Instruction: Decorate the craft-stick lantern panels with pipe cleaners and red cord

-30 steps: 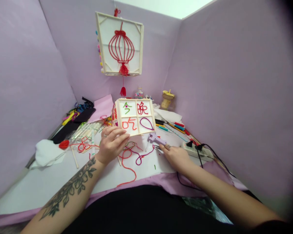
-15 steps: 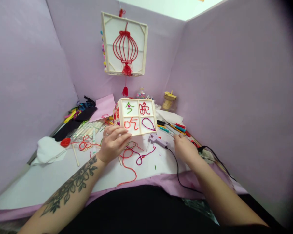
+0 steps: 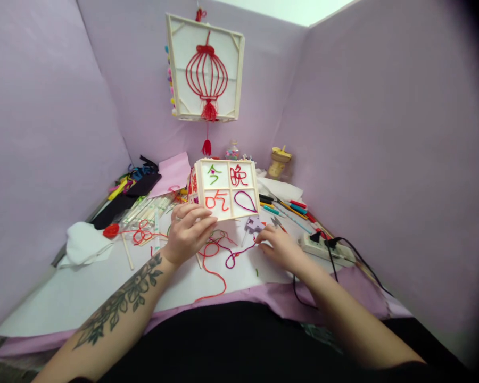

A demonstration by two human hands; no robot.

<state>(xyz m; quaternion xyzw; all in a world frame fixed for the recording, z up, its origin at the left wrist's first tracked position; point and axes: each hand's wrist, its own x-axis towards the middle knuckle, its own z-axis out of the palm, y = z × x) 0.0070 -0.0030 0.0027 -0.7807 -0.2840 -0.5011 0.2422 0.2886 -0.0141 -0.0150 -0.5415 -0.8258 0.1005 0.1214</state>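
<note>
My left hand (image 3: 188, 233) grips the lower left edge of a small wooden-framed box lantern (image 3: 229, 190), held tilted above the table. Its front has four white panes with yarn characters in green, red and orange, and a purple yarn loop (image 3: 245, 201) at lower right. My right hand (image 3: 279, 247) hovers low beside the lantern, its fingers a little apart, near the end of a purple yarn strand (image 3: 232, 260). Just behind those fingers lies a lilac glue gun (image 3: 254, 224). Scissors (image 3: 278, 223) lie behind the right hand, partly hidden by it.
A larger lantern (image 3: 206, 69) hangs above. Several pens (image 3: 299, 208) and a power strip (image 3: 323, 249) with black cords lie at the right. Red yarn (image 3: 143, 232), sticks, a white cloth (image 3: 83, 242) and pink paper (image 3: 171, 173) cover the left. A yellow-lidded cup (image 3: 278, 162) stands behind.
My right hand has moved left, from the tools at the right to beside the glue gun and purple yarn. The scissors and power strip now show. My left hand still holds the box lantern.
</note>
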